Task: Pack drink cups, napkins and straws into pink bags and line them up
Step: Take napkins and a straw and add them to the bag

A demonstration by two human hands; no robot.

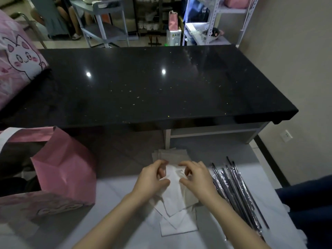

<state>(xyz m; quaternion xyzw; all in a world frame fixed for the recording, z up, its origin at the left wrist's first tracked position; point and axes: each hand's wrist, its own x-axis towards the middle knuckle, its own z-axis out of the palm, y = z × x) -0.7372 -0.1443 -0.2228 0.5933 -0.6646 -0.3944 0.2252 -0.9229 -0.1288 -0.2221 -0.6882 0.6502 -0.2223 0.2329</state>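
View from above of a person's two bare hands working at the near edge of a white table (pixel 125 221). Between the hands is a thin white napkin (pixel 173 177), creased and slightly crumpled, held up off a loose pile of napkins (pixel 177 225) lying flat on the table at centre. The left hand (pixel 152 178) has its fingers curled and pinches the napkin's left edge between thumb and fingertips. The right hand (pixel 195 178) does the same on the right edge. The pile is fanned out unevenly, with white sheets nearest the camera and duller, greyish ones at the far end.

Just right of the pile lies a bundle of long dark straws (pixel 239 191) in shiny clear wrappers, roughly side by side.

At the left stands a pink paper bag (pixel 66 169) with sharp fold lines and a white handle strip. Its inside is dark and its contents cannot be made out, and the print on its lower side is too blurred to read. A second pink bag with a cartoon cat (pixel 19 58) stands on a glossy black counter (pixel 161 87) beyond — the frame's left edge cuts it off.

The right forearm hides part of the pile and of the straws. A dark blue shape (pixel 309 203) at the right edge is cut off and cannot be identified.
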